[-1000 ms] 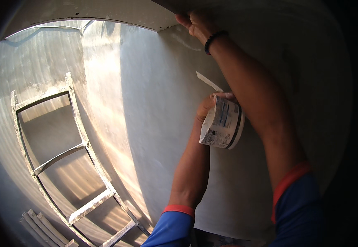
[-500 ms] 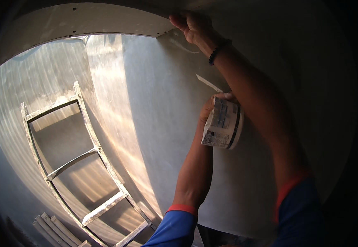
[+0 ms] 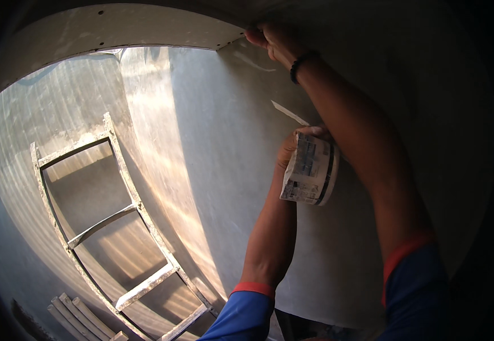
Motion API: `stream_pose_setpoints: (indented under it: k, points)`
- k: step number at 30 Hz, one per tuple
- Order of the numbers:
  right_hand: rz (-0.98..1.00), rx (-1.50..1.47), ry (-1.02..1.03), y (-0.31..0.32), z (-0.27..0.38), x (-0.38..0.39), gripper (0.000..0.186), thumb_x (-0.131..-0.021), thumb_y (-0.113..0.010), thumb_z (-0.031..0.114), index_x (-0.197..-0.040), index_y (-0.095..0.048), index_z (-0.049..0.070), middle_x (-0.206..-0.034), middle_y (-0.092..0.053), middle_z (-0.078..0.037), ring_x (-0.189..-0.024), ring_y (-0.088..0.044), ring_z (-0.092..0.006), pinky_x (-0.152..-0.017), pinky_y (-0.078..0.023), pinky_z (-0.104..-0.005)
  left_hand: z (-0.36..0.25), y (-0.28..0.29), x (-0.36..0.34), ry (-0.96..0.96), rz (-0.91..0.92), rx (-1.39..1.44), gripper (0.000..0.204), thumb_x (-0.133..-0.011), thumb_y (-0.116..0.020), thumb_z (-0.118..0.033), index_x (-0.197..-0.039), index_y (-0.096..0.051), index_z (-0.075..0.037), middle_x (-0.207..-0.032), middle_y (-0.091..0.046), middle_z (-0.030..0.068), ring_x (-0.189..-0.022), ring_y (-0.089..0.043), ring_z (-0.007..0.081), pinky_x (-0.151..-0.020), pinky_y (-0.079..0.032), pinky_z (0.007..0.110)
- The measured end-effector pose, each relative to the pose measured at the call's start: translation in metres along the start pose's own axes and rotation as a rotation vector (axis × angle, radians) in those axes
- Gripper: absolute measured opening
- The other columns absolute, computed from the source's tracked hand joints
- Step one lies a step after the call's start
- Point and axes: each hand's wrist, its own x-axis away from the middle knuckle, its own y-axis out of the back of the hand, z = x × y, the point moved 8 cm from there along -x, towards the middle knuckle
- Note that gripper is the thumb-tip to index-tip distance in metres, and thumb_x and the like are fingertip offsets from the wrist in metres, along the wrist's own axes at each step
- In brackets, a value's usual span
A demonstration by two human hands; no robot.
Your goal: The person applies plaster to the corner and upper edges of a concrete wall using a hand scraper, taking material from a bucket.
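Note:
My left hand (image 3: pixel 290 149) is closed around a white, curved, printed piece with a dark band, which looks like a cut-down plastic tub (image 3: pixel 310 170). A thin pale strip (image 3: pixel 289 112) sticks out past its upper edge; whether it belongs to the tub I cannot tell. Raised high, my right hand (image 3: pixel 274 42) has its fingers bent against the dark overhead corner, beside the end of a pale ceiling panel (image 3: pixel 167 25). Shadow hides its fingertips and anything they may hold. A dark beaded bracelet circles that wrist.
A plaster-spattered ladder-like frame (image 3: pixel 136 204) leans against the grey wall (image 3: pixel 218 170) at left. Several pale poles (image 3: pixel 79 318) lie at the lower left. Sunlight streaks the left wall; deep shadow covers the right side.
My right hand has shifted slightly right and down along the overhead corner. The left hand and the tub have moved a little to the right in the view.

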Motion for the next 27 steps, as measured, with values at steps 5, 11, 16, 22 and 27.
stream_pose_setpoints:
  k: [5, 11, 16, 22, 27]
  points:
    - [0.055, 0.017, 0.008, -0.008, -0.004, -0.020, 0.014, -0.089, -0.059, 0.006, -0.093, -0.065, -0.006, -0.084, -0.070, -0.011, -0.068, -0.070, -0.0199, -0.062, -0.059, -0.0262, 0.012, 0.024, -0.013, 0.019, 0.210, 0.129, 0.035, -0.083, -0.073, -0.017, -0.108, -0.064, 0.006, -0.093, -0.069, 0.0154, -0.073, -0.069, 0.0192, -0.065, -0.059, 0.030]
    - [-0.023, 0.032, -0.071, -0.018, -0.004, 0.005, 0.015, -0.089, -0.060, 0.011, -0.096, -0.066, -0.001, -0.084, -0.070, -0.009, -0.069, -0.070, -0.0168, -0.059, -0.053, -0.0237, 0.018, 0.047, -0.018, 0.104, 0.246, 0.186, 0.041, -0.078, -0.078, -0.019, -0.110, -0.066, 0.003, -0.099, -0.069, 0.0163, -0.080, -0.070, 0.0217, -0.070, -0.059, 0.033]
    - [0.140, 0.073, -0.087, -0.025, 0.014, 0.014, 0.016, -0.091, -0.058, 0.011, -0.099, -0.064, -0.002, -0.082, -0.066, -0.009, -0.064, -0.065, -0.0179, -0.062, -0.056, -0.0290, 0.023, 0.033, -0.018, 0.171, 0.177, 0.170, 0.039, -0.080, -0.077, -0.020, -0.108, -0.065, 0.003, -0.092, -0.068, 0.0121, -0.075, -0.069, 0.0192, -0.067, -0.058, 0.029]
    - [-0.073, -0.015, 0.079, -0.007, 0.043, 0.030, 0.018, -0.093, -0.054, 0.003, -0.104, -0.063, -0.008, -0.077, -0.064, -0.011, -0.060, -0.062, -0.0197, -0.061, -0.059, -0.0315, 0.021, 0.029, -0.014, 0.308, 0.294, 0.327, 0.032, -0.082, -0.075, -0.021, -0.099, -0.063, 0.004, -0.081, -0.064, 0.0080, -0.068, -0.066, 0.0173, -0.062, -0.056, 0.030]
    - [0.014, 0.320, 0.187, 0.041, 0.042, -0.025, 0.022, -0.091, -0.060, 0.013, -0.105, -0.063, -0.003, -0.082, -0.068, -0.011, -0.064, -0.067, -0.0173, -0.058, -0.056, -0.0282, 0.029, 0.025, -0.022, 0.250, 0.191, 0.210, 0.035, -0.081, -0.075, -0.021, -0.102, -0.062, 0.004, -0.081, -0.064, 0.0082, -0.070, -0.065, 0.0167, -0.062, -0.056, 0.031]
